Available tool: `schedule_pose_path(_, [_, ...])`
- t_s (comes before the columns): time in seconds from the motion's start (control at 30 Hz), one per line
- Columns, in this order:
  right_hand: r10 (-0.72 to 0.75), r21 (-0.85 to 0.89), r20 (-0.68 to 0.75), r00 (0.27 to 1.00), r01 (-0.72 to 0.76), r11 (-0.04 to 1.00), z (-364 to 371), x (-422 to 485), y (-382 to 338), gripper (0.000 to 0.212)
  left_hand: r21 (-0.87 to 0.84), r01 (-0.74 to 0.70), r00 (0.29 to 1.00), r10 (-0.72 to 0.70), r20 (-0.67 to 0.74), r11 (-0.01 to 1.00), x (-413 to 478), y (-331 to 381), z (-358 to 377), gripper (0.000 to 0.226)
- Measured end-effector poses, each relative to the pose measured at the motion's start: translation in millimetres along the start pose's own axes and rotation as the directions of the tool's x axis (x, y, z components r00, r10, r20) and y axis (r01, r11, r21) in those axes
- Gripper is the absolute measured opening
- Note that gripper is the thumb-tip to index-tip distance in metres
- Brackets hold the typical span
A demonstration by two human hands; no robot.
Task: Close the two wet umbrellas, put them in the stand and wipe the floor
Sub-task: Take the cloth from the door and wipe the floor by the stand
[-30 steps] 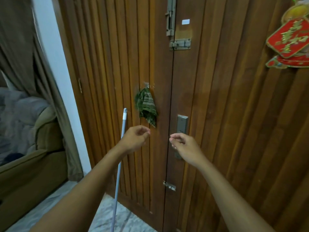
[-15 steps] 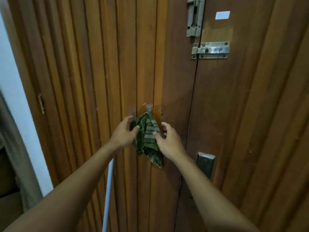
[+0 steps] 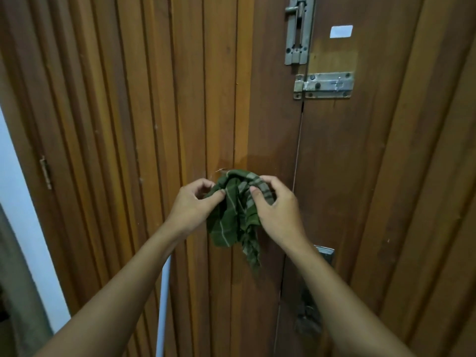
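Gripping a crumpled dark green checked cloth point(image 3: 235, 217) against a brown wooden plank double door point(image 3: 128, 124) with both hands.

Left hand point(image 3: 192, 206) pinches the cloth's edge at 9 o'clock, thumb and forefinger closed on it; right hand point(image 3: 274, 208) clutches its top fold at 3 o'clock, fingers curled over. The cloth's loose end hangs toward 6 o'clock. A grey metal slide bolt point(image 3: 323, 85) sits at 1 o'clock, a white pole point(image 3: 163, 313) stands at 7 o'clock behind the left forearm.
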State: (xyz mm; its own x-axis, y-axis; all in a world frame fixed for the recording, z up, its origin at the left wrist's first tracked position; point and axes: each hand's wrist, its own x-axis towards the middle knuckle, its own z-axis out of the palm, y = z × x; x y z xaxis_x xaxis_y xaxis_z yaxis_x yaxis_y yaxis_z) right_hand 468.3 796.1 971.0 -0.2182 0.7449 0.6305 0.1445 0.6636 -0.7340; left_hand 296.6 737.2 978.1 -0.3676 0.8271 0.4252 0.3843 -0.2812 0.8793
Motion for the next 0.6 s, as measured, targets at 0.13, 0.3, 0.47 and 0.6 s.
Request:
schedule_pose_path(0.13, [-0.028,0.053,0.035,0.999,0.026,0.998,-54,-38,-12,0.01,-0.153,0.055,0.996,-0.044,0.071,0.987,-49,39,30,0.013])
schedule_pose_path(0.3, [0.071,0.079,-0.02,0.997,-0.069,0.994,-140,-119,-9,0.011,-0.229,0.122,0.98,-0.081,0.179,0.966,-130,68,103,0.011])
schedule_pose_path(0.47, [0.252,0.149,-0.086,0.964,-0.237,0.96,-236,-213,0,0.017,-0.29,0.199,0.939,-0.098,0.329,0.936,-222,96,204,0.017])
schedule_pose_path(0.6, [0.373,0.253,-0.022,0.927,-0.356,0.899,-312,-278,2,0.025,-0.264,0.327,0.856,-0.166,0.489,0.907,-286,119,278,0.026])
